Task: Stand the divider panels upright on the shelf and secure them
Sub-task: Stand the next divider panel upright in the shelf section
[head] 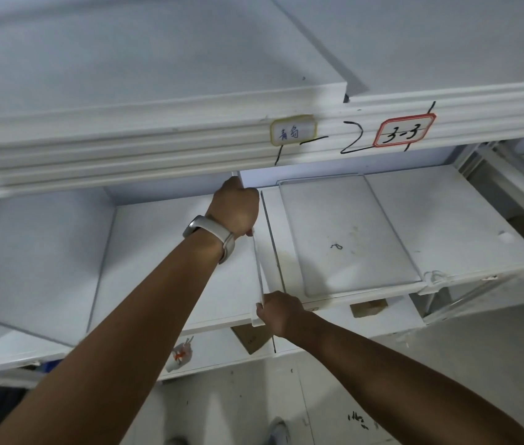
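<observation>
A clear divider panel point(259, 268) stands on edge on the white shelf point(466, 220), running from the shelf's front lip to the back. My left hand point(236, 208), with a white watch on the wrist, grips its top edge far back under the upper shelf. My right hand point(279, 311) pinches its front end at the shelf's front lip. A second clear panel point(347, 236) lies flat on the shelf just to the right. Another panel point(101, 268) stands upright further left.
The upper shelf's white front rail point(157, 146) hangs close above my left hand and carries a yellow label point(292, 131) and a red label point(403, 130). Cardboard boxes point(251, 338) sit on a lower shelf. The grey floor lies below.
</observation>
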Motion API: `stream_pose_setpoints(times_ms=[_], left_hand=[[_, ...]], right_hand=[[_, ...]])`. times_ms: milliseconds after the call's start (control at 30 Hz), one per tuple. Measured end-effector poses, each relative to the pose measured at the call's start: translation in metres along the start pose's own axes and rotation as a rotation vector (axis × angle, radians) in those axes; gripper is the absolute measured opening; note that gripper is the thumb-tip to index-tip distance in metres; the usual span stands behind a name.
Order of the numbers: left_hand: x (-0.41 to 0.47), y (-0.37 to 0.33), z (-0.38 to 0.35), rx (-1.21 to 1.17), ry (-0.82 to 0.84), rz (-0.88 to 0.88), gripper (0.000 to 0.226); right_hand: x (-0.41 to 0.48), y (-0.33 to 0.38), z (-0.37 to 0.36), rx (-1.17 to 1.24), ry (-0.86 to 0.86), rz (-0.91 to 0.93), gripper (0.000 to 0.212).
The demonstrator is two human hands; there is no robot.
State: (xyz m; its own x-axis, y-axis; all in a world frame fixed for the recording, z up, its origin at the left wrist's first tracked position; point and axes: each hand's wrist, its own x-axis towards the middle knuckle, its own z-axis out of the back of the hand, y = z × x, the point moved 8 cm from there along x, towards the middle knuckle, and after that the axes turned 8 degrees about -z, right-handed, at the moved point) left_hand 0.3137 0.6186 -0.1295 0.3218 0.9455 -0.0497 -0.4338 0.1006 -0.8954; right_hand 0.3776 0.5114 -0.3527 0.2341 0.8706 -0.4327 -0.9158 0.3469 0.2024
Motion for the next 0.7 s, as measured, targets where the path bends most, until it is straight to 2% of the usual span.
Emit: stream_pose_setpoints(times_ms=[100,167,367,433,567,700], left_hand=[[-0.002,-0.004,-0.005,0.017,0.024,0.001,0.013],[-0.002,-0.008,-0.009,0.038,0.032,0.004,0.026],[-0.002,-0.017,-0.018,0.114,0.04,0.01,0.026],[-0.003,-0.016,-0.02,0.12,0.051,0.008,0.015],[-0.006,-0.011,-0.018,0.06,0.041,0.0,0.019],[-0.009,-0.012,-0.015,0.087,0.034,-0.016,0.014]], right_hand=[[-0.001,-0.001,0.001,0.031,-0.002,-0.009,0.04],[-0.001,-0.002,0.001,0.058,0.002,-0.02,0.042],[-0.005,-0.003,0.002,0.024,-0.041,-0.011,0.043],[-0.006,-0.003,0.004,-0.006,-0.071,-0.003,0.044],[-0.008,-0.003,0.006,-0.045,-0.084,0.023,0.044],[-0.014,0.0,0.02,-0.102,-0.155,0.064,0.059]])
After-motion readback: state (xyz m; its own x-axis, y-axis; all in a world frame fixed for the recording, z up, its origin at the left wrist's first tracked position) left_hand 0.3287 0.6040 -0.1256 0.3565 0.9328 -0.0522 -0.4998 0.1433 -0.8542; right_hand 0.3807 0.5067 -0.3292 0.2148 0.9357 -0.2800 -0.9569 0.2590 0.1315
